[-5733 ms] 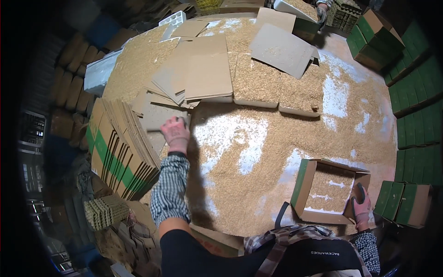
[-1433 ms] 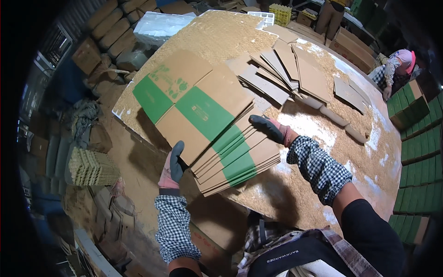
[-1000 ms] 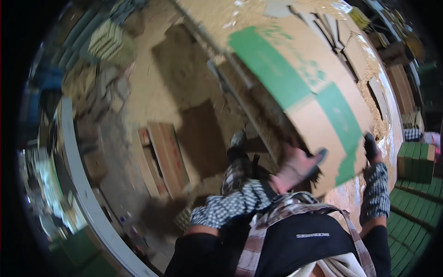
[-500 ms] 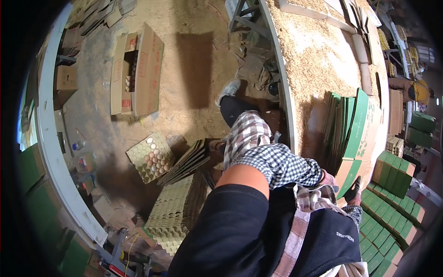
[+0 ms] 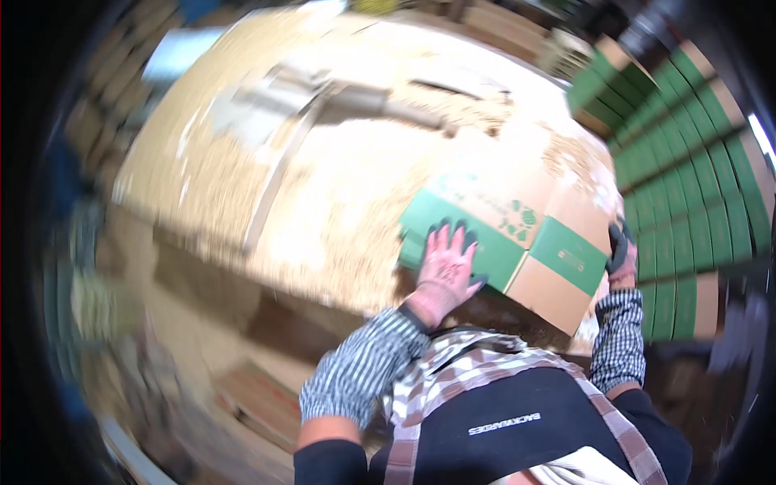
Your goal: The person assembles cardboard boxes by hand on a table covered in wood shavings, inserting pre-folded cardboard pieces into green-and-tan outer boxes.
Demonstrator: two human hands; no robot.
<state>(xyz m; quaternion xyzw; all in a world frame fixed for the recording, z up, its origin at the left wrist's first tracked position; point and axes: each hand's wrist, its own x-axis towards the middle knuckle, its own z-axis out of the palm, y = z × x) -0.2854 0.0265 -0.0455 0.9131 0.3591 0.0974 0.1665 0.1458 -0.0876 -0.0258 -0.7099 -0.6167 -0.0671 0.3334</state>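
Observation:
My left hand (image 5: 449, 267), in a pink glove with dark fingertips, lies with fingers spread on the green band of a flat, folded cardboard carton (image 5: 529, 242). The carton is brown and green with printed green shapes, and it rests on the bench at its near right part. At the carton's right edge, my right hand (image 5: 622, 257) in a matching glove has its fingers stretched out along the side. How firmly it touches the edge is blurred. Checked sleeves cover both forearms.
A wide bench (image 5: 339, 186) is strewn with pale, grainy litter. Cardboard strips (image 5: 279, 178) lie across it. Rows of green and brown cartons (image 5: 687, 218) stand stacked on the right. Below the bench's left edge, a brown box (image 5: 259, 404) sits on the floor.
My view has swung right, from the floor with egg trays and a box to the bench. My left hand, previously near the cartons' edge, now lies flat on the top carton.

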